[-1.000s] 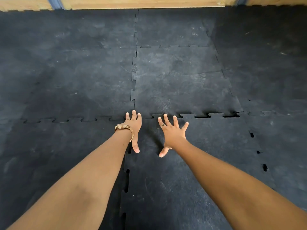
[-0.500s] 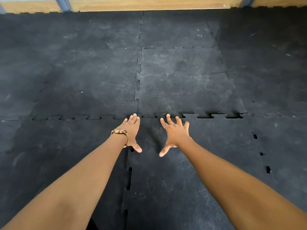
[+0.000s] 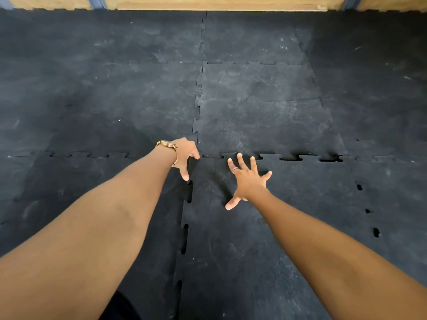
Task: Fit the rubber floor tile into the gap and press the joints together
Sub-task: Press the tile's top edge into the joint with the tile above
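A black rubber floor tile (image 3: 265,239) with puzzle-tooth edges lies in the gap among matching tiles. Dark slots show along its far joint (image 3: 307,158), left joint (image 3: 186,236) and right joint (image 3: 367,211). My left hand (image 3: 184,155), with a gold watch on the wrist, arches over the tile's far left corner, fingertips down on the seam and thumb at the left joint. My right hand (image 3: 247,181), wearing a ring, rests flat on the tile with fingers spread, fingertips near the far joint. Neither hand holds anything.
Interlocked black rubber tiles (image 3: 115,100) cover the floor all around. A wooden wall base (image 3: 219,3) runs along the far edge, with a blue-grey upright (image 3: 97,2) at its left.
My left hand has lifted its palm and curled so the fingertips press the corner seam. My right hand has stayed flat, spreading a little more. The camera has shifted slightly.
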